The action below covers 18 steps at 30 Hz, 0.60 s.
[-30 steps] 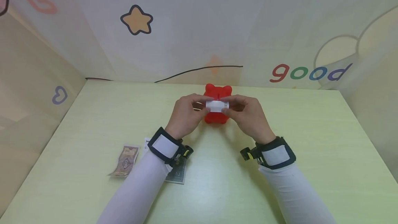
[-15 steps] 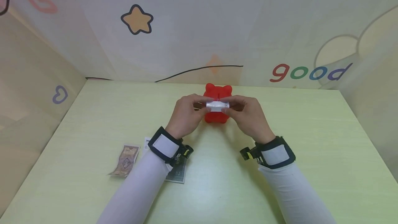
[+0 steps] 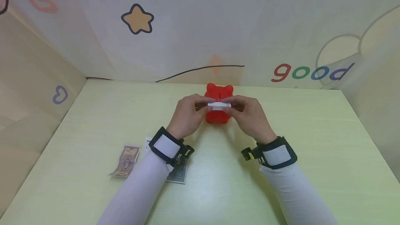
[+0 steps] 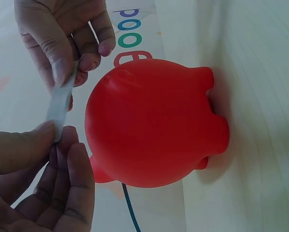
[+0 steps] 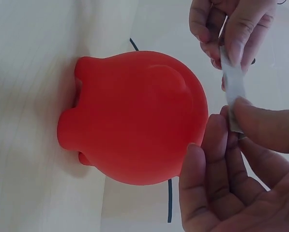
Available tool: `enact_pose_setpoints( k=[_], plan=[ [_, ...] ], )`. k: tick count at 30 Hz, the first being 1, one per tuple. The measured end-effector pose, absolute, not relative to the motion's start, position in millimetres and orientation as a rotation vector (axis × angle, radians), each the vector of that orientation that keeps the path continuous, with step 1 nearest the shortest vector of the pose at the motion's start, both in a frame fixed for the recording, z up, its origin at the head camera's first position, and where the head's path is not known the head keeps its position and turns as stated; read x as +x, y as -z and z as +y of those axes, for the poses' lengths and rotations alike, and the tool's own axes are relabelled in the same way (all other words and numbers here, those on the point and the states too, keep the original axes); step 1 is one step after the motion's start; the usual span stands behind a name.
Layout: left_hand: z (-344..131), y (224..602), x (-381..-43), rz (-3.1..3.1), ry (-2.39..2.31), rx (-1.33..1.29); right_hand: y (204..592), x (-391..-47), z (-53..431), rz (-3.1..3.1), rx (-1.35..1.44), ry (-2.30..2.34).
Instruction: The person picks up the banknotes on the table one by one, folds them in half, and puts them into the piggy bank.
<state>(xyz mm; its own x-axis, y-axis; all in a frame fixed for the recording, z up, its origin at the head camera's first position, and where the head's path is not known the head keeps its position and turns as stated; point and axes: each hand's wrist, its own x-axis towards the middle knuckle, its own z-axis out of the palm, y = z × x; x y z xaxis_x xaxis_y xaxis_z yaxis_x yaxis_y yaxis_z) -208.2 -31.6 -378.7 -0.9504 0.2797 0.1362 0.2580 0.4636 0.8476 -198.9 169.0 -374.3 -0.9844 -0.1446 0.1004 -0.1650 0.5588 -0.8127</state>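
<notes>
Both hands hold a whitish folded banknote (image 3: 219, 106) above a red piggy bank (image 3: 217, 117). My left hand (image 3: 188, 114) pinches its left end between thumb and fingers, and my right hand (image 3: 251, 115) pinches the other end. From the left wrist, the folded note (image 4: 62, 104) appears as a narrow strip stretched between the thumbs, apart from the piggy bank (image 4: 149, 125). The piggy bank stands on its feet, its dark slot (image 3: 219, 96) partly visible on top. In the right wrist view the strip (image 5: 233, 87) stays beside the round red back.
A brown banknote (image 3: 127, 161) lies on the pale table (image 3: 328, 148) at left, one corner curled up. Beside it a grey-green banknote (image 3: 178, 174) is partly hidden under my left forearm. A printed backdrop (image 3: 200, 27) rises behind the table.
The folded banknote has tilted between my fingers, so its visible face looks narrower. Both hands stay in nearly the same place, and the piggy bank has not moved.
</notes>
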Motion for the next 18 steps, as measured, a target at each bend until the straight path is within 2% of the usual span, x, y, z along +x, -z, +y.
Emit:
enact_pose_setpoints(
  k=[11,18],
  plan=[
    [-30.8,378.1,-208.0,2.626,-1.586,0.422,374.2,-198.8,169.9,-2.754,0.292,-1.466],
    [-31.2,379.0,-208.7,2.603,-1.591,0.476,373.5,-198.1,168.6,-2.773,0.288,-1.513]
  ],
)
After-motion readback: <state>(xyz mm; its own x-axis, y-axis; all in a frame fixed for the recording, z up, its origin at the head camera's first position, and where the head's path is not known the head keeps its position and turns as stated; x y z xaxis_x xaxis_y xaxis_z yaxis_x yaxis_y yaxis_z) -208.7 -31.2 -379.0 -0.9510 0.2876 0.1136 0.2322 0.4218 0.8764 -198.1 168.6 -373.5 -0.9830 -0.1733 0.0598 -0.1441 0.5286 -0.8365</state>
